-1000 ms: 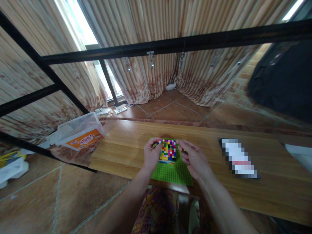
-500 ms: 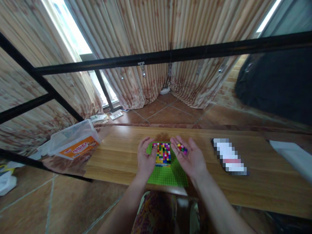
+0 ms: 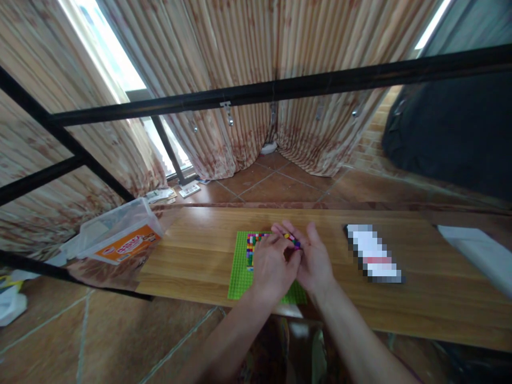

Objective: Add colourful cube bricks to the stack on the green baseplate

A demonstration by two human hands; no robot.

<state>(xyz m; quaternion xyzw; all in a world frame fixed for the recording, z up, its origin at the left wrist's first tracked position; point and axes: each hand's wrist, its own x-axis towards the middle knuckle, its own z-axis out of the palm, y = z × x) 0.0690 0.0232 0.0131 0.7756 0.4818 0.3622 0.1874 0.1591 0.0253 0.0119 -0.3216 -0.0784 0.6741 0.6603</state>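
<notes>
Left hand: now moved across over the right palm – fingers curled, pinching at the loose bricks.
Right hand: kept cupped, palm up, bricks cradled.
Brick mosaic: on the green baseplate, partly hidden – untouched now.
Table: plastic tub beyond its left end.

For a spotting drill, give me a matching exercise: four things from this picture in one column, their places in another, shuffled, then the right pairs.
Things:
1. baseplate
2. tub
3. small bricks
4. left hand

Places:
A. off the table's left end
B. in the right hand's palm
C. flat on the table under both hands
D. reaching over into the right palm

Pairs: 1-C, 2-A, 3-B, 4-D
</notes>
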